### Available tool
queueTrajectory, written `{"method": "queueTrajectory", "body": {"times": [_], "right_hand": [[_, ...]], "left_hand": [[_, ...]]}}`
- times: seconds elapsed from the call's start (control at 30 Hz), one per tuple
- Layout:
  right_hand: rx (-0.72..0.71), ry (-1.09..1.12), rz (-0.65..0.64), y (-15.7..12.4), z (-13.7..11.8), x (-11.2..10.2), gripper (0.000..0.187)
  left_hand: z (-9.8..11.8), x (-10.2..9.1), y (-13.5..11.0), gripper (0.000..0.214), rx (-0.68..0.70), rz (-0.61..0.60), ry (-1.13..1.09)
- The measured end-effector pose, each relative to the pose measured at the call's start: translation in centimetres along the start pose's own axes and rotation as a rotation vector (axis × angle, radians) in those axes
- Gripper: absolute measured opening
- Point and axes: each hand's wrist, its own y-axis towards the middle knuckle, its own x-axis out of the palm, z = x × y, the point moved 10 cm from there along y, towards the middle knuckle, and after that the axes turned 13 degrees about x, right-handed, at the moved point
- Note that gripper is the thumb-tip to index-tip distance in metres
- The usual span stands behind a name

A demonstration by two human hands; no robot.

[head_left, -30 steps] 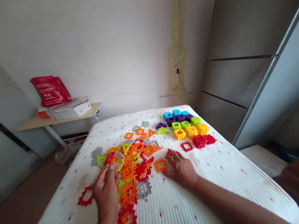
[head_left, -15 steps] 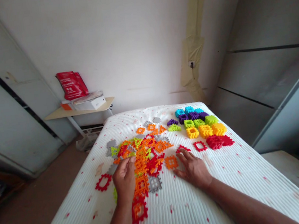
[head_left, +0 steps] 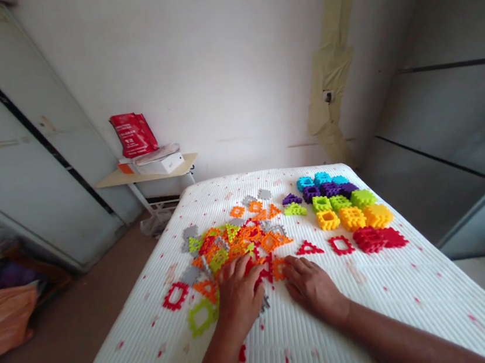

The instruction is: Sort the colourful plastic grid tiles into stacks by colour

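My left hand [head_left: 239, 291] lies palm down on a heap of interlocking plastic tiles [head_left: 236, 238], its fingers stretched over orange and red pieces and hiding several of them. My right hand [head_left: 317, 291] has its fingers curled at the right side of an orange square tile [head_left: 278, 269], which they partly cover. Left of that tile, a red tile [head_left: 266, 271] shows between the hands. A lime square frame [head_left: 201, 317] and a red square frame [head_left: 176, 295] lie left of my left hand. Beyond my right hand are a red triangle [head_left: 309, 248] and another red square frame [head_left: 341, 245].
Stacks sorted by colour stand at the right: red [head_left: 371, 239], yellow [head_left: 353, 218], lime [head_left: 340, 202], purple [head_left: 328, 189] and blue [head_left: 322, 178]. Orange and grey tiles [head_left: 264, 194] lie behind the heap. A side table [head_left: 113, 178] holds a red bag [head_left: 134, 134] and a white box [head_left: 161, 165].
My left hand has come down flat over the heap from a raised, closed pose. My right hand's fingers have curled in onto the orange square tile. The view has swung slightly left.
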Motion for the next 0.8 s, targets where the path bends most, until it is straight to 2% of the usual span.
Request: {"method": "queueTrajectory", "body": {"times": [0.2,0.4,0.5,0.6,0.73,0.8], "right_hand": [[-0.062,-0.049,0.016,2.4,-1.3,0.5,0.018],[-0.092,-0.114,-0.044,3.7,-1.5,1.5,0.020],[-0.033,-0.123,-0.009,3.8,-1.2,1.0,0.021],[0.051,-0.134,-0.001,3.7,-0.9,0.4,0.021],[0.146,-0.127,-0.056,3.9,-0.2,0.5,0.022],[0.176,-0.116,-0.078,4.0,0.0,0.8,0.021]], "left_hand": [[-0.9,-0.5,-0.1,0.043,-0.026,0.096,-0.009],[-1.8,-1.6,-0.3,0.033,-0.063,0.220,-0.079],[-1.8,-2.2,-0.3,0.031,-0.064,0.249,-0.098],[-1.4,-2.4,-0.4,0.027,-0.075,0.215,-0.116],[-0.9,-3.0,-0.7,0.018,-0.050,0.154,-0.140],[-1.7,-3.9,-0.7,0.018,-0.038,0.164,-0.146]]}}
